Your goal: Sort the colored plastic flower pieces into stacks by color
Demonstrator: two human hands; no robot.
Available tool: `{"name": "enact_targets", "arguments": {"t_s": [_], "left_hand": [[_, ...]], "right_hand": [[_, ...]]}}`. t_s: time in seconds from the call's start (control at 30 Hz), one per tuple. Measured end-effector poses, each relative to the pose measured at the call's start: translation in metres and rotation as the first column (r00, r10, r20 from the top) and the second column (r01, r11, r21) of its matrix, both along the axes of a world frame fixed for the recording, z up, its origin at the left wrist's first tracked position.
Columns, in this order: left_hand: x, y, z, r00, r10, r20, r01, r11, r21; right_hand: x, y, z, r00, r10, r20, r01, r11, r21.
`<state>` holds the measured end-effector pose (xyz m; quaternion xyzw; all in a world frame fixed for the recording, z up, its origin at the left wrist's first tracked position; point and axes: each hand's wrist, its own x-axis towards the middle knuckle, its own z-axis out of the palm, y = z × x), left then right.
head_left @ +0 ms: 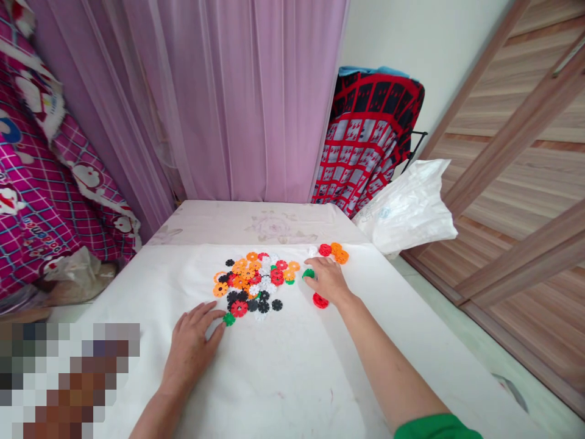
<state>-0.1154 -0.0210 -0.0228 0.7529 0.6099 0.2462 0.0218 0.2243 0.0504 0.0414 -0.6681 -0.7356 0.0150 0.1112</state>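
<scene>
A pile of small plastic snowflake discs (pixel 254 281) in orange, red, white, black and green lies on a white cloth (pixel 283 366) over the table. My left hand (pixel 194 344) rests flat on the cloth, fingers apart, fingertips beside a loose green disc (pixel 229 319). To the right of the pile, my right hand (pixel 326 279) lies palm down with its fingers curled over a green disc (pixel 308 274). A red disc (pixel 320 300) sits just under its wrist. A small group of red, orange and white discs (pixel 333 251) lies beyond that hand.
A white plastic bag (pixel 408 207) lies at the table's right far corner. Pink curtains (pixel 219 97) hang behind. Patterned fabric (pixel 41 183) is piled at the left, a red checked cloth (pixel 370 140) on a rack at the back right. Wooden panels (pixel 525 183) line the right.
</scene>
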Motion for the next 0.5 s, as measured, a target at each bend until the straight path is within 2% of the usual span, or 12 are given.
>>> {"name": "enact_targets", "arguments": {"t_s": [0.1, 0.23, 0.4, 0.5], "left_hand": [[0.001, 0.0, 0.001, 1.0, -0.004, 0.012, 0.004, 1.0, 0.0], [0.003, -0.001, 0.003, 1.0, 0.006, 0.019, -0.005, 1.0, -0.018], [0.006, -0.003, 0.006, 0.999, 0.018, 0.031, -0.016, 0.998, -0.055], [0.007, -0.003, 0.008, 0.999, 0.023, 0.041, -0.021, 0.998, -0.064]], "right_hand": [[-0.022, -0.008, 0.003, 0.995, 0.007, 0.099, -0.002, 0.998, -0.059], [-0.053, -0.017, -0.003, 0.98, -0.02, 0.199, 0.056, 0.983, -0.173], [-0.067, -0.01, -0.009, 0.985, 0.0, 0.173, 0.03, 0.985, -0.17], [-0.069, -0.004, -0.01, 0.986, -0.027, 0.165, 0.058, 0.981, -0.188]]}}
